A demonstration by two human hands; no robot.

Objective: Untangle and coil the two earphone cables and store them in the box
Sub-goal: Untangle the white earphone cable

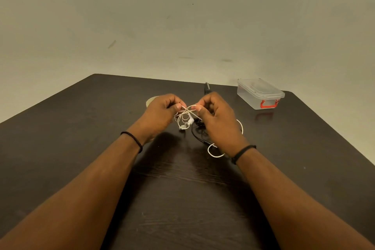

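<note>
A white earphone cable (185,116) hangs in tangled loops between my two hands above the dark table (81,128). My left hand (162,110) pinches a strand of it on the left side. My right hand (215,115) pinches the same tangle from the right. White earbuds dangle below the loops. More of the white cable trails under my right wrist. A black earphone cable (197,134) lies on the table beneath my right hand, partly hidden. The clear plastic box (259,93) with a red latch stands closed at the far right.
A small dark object (207,87) stands at the table's far edge behind my hands. A pale round item (149,101) peeks out behind my left hand. A plain wall rises behind the table.
</note>
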